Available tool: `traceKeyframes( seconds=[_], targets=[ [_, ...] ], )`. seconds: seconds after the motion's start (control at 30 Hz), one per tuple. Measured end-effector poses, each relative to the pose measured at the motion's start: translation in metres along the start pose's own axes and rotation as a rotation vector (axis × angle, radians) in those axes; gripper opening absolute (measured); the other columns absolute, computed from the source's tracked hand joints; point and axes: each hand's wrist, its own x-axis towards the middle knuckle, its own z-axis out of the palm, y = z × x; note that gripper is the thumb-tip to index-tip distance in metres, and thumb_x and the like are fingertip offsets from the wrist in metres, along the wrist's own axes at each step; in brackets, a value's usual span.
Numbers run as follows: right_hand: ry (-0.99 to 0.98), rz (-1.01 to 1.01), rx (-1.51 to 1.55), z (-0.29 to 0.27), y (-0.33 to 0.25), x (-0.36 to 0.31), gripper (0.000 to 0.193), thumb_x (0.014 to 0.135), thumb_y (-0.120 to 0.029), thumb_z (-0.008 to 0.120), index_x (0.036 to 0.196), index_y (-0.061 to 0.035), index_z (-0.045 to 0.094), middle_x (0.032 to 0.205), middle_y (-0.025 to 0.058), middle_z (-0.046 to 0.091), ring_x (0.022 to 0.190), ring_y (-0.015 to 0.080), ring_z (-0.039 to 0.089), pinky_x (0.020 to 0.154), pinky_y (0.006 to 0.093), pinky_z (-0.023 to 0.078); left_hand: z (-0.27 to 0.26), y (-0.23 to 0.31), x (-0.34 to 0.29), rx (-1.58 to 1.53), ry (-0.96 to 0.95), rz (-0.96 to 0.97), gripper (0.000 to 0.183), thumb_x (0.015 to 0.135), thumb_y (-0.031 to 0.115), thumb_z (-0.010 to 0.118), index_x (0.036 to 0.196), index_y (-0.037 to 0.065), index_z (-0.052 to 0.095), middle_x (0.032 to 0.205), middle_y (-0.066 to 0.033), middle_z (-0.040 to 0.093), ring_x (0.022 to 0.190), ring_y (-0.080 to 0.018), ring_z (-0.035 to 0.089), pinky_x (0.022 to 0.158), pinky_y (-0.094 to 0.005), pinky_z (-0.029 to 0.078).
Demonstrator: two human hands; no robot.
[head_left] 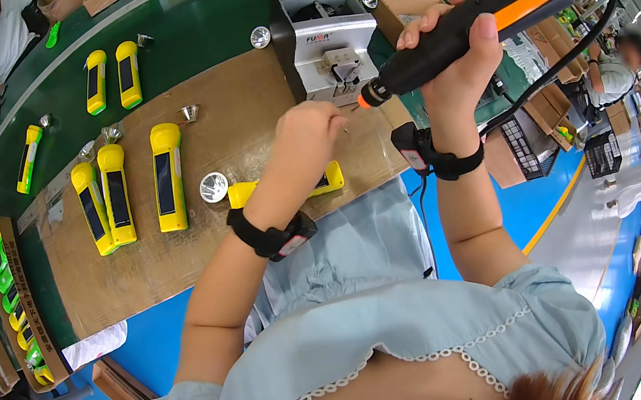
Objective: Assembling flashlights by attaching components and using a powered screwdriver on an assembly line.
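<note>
My right hand is wrapped round a black electric screwdriver with an orange stripe, its orange-collared tip pointing left and down. Close to that tip, my left hand is closed in a pinch; what its fingertips hold, if anything, is too small to make out. Under my left forearm lies a yellow flashlight, partly hidden by the arm. Beside its left end rests a round silver reflector. Both wrists wear black straps with small boxes.
Yellow flashlights with dark panels lie on the cardboard sheet and green table. A grey machine stands behind my hands. A black cable trails from the screwdriver. At left is a flashlight box; other people sit nearby.
</note>
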Motion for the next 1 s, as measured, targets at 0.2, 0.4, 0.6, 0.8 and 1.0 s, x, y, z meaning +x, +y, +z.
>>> traceKeyframes(
  seconds=[0.2, 0.4, 0.6, 0.8, 1.0],
  targets=[
    [-0.007, -0.162, -0.154, -0.003, 0.041, 0.02, 0.03, 0.089, -0.023, 0.059, 0.099, 0.001, 0.045, 0.071, 0.0129, 0.059, 0.057, 0.022, 0.059, 0.053, 0.0324, 0.05, -0.017, -0.011, 0.079, 0.156, 0.181, 0.01, 0.012, 0.076, 0.011, 0.066, 0.085, 0.003, 0.067, 0.08, -0.0151, 0.063, 0.074, -0.0306, 0.061, 0.067, -0.0381, 0.049],
    [0.004, -0.145, -0.189, -0.002, 0.081, 0.026, 0.029, 0.075, -0.009, 0.075, 0.089, -0.0022, 0.05, 0.072, 0.0037, 0.061, 0.057, 0.0094, 0.058, 0.053, 0.0225, 0.046, -0.017, -0.031, 0.091, 0.433, 0.377, 0.145, 0.025, 0.074, 0.014, 0.069, 0.098, 0.007, 0.065, 0.095, -0.0148, 0.06, 0.088, -0.0316, 0.059, 0.076, -0.0398, 0.048],
    [-0.069, 0.015, -0.184, -0.001, 0.06, 0.021, 0.026, 0.078, -0.009, 0.071, 0.088, -0.0019, 0.049, 0.063, 0.0042, 0.059, 0.051, 0.0107, 0.056, 0.048, 0.023, 0.044, -0.045, 0.024, -0.009, 0.414, -0.217, -0.201, 0.034, 0.071, 0.02, 0.072, 0.098, 0.003, 0.061, 0.093, -0.0166, 0.06, 0.09, -0.0357, 0.057, 0.079, -0.0436, 0.046],
    [-0.137, 0.128, 0.06, 0.0, 0.03, -0.024, 0.024, 0.088, -0.015, 0.057, 0.1, 0.0012, 0.046, 0.067, 0.0119, 0.057, 0.055, 0.018, 0.058, 0.052, 0.0284, 0.048, 0.01, -0.002, -0.076, 0.165, -0.013, -0.019, 0.051, 0.067, 0.027, 0.076, 0.108, 0.004, 0.056, 0.102, -0.0128, 0.057, 0.095, -0.0323, 0.054, 0.081, -0.0404, 0.043],
    [-0.188, 0.171, -0.065, 0.002, 0.02, -0.056, 0.058, 0.08, -0.044, 0.065, 0.11, 0.0001, 0.043, 0.068, 0.0135, 0.053, 0.055, 0.0237, 0.056, 0.053, 0.0341, 0.049, 0.024, -0.005, -0.088, 0.308, 0.014, 0.013, 0.052, 0.066, 0.03, 0.076, 0.108, 0.006, 0.057, 0.102, -0.0085, 0.058, 0.093, -0.0285, 0.054, 0.081, -0.0379, 0.041]
  ],
)
